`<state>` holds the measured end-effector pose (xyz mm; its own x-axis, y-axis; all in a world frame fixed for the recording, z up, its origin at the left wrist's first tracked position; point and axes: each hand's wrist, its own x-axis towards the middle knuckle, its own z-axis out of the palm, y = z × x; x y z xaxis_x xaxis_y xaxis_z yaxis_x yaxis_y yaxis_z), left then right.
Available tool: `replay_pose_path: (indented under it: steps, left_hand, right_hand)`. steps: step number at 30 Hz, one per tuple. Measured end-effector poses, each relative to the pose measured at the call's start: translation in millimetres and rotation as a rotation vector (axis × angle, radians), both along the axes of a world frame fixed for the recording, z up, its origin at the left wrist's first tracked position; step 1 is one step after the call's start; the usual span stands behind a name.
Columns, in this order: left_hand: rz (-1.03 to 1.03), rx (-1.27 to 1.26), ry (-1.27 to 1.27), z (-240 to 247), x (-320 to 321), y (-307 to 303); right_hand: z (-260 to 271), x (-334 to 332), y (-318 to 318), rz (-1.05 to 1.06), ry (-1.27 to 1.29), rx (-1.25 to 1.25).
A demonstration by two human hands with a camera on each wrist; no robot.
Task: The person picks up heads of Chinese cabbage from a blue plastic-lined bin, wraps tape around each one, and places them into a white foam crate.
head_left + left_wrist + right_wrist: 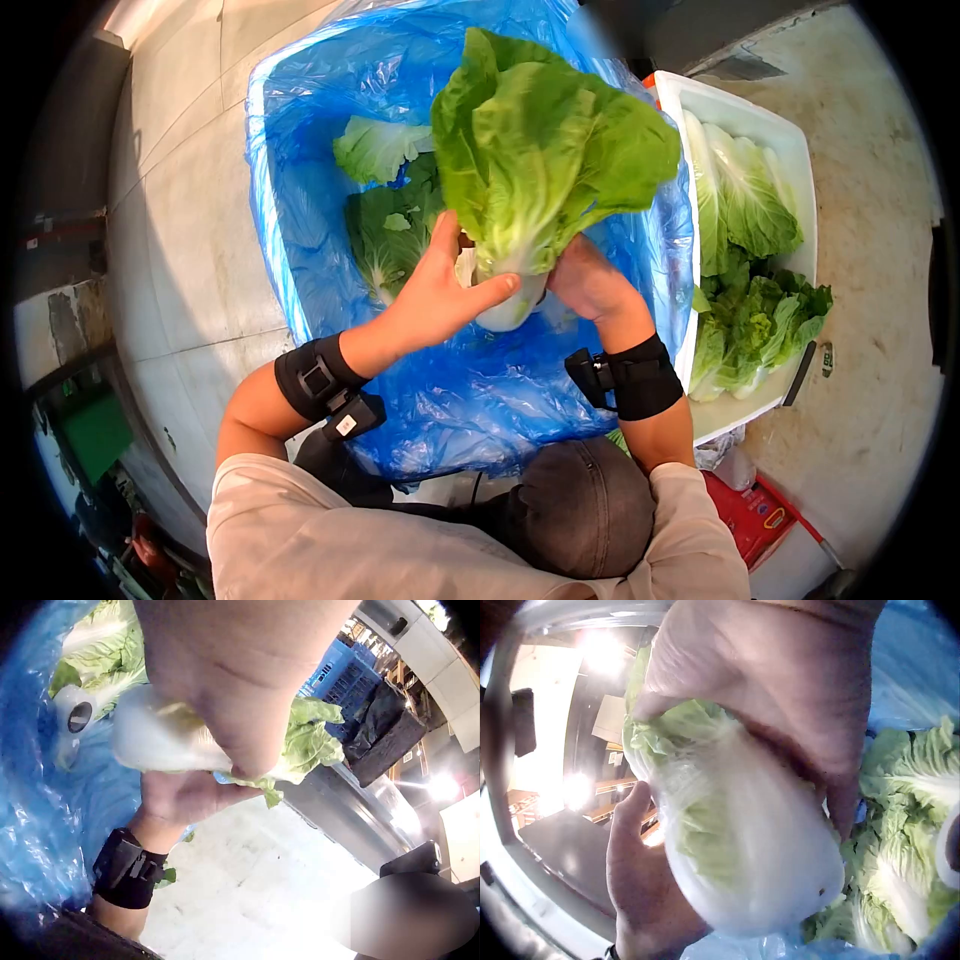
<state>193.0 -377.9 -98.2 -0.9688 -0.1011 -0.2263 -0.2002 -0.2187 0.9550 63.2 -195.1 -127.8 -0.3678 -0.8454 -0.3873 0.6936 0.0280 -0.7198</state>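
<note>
A Chinese cabbage [540, 150] with broad green leaves and a thick white base is held up in both hands, leaves pointing away from the body. My left hand [450, 285] grips it from the left near the base, thumb across the white stalk. From the other side my right hand [592, 280] holds it, its fingers partly hidden behind the leaves. Close up in the right wrist view, the cabbage's pale base [757, 847] lies between the two hands. Below, more cabbages [390, 240] lie in a box lined with blue plastic [430, 400].
On the right stands a white foam box [755, 110] holding several Chinese cabbages [745, 190]. A red bag [745, 515] lies near its front corner. Pale tiled floor [200, 240] stretches along the left. A blue crate [337, 682] shows in the left wrist view.
</note>
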Motion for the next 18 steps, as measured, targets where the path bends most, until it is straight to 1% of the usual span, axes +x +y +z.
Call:
replay_pose_path:
  steps: [1, 3, 4, 5, 6, 7, 8, 9, 11, 12, 14, 15, 16, 17, 18]
  left_hand:
    - [-0.026, -0.019, 0.002, 0, -2, -2]
    - [-0.045, -0.037, 0.007, 0, -2, -3]
    - [-0.029, -0.098, 0.058, 0, -2, -2]
    - [-0.012, -0.16, 0.108, 0, -2, 0]
    - [0.015, -0.086, 0.214, 2, -4, 3]
    - [0.02, -0.087, 0.214, 3, -4, 5]
    - [0.017, 0.008, 0.208, 4, -3, 6]
    - [0.015, 0.104, 0.204, 5, -3, 7]
    - [0.06, 0.145, 0.185, 7, -7, 8]
    - [0.097, 0.186, 0.165, 8, -9, 8]
    - [0.141, 0.14, 0.146, 10, -9, 7]
    - [0.181, 0.096, 0.125, 11, -9, 7]
    - [0.164, 0.043, 0.115, 10, -9, 5]
    - [0.163, 0.042, 0.117, 7, -7, 6]
    - [0.123, -0.069, 0.176, 4, -5, 7]
  right_hand:
    - [1, -1, 4, 0.002, -0.001, 0.001]
    - [11, -3, 13, 0.075, -0.135, 0.0]
    - [14, -2, 13, 0.093, -0.14, 0.056]
    - [15, 1, 13, 0.098, -0.139, 0.056]
    - [16, 5, 12, 0.072, -0.153, 0.09]
    - [16, 8, 11, 0.045, -0.167, 0.125]
    - [17, 9, 9, 0.049, -0.167, 0.125]
    - [20, 9, 6, 0.073, -0.144, 0.08]
    - [28, 9, 1, 0.124, -0.098, -0.008]
    - [33, 10, -2, 0.127, -0.097, -0.009]
    - [41, 14, -10, 0.071, 0.019, -0.056]
    - [38, 15, -12, 0.072, 0.022, -0.057]
    - [31, 17, -13, 0.039, 0.221, -0.043]
    - [28, 18, -14, 0.006, 0.418, -0.029]
    - [31, 20, -16, -0.034, 0.408, 0.026]
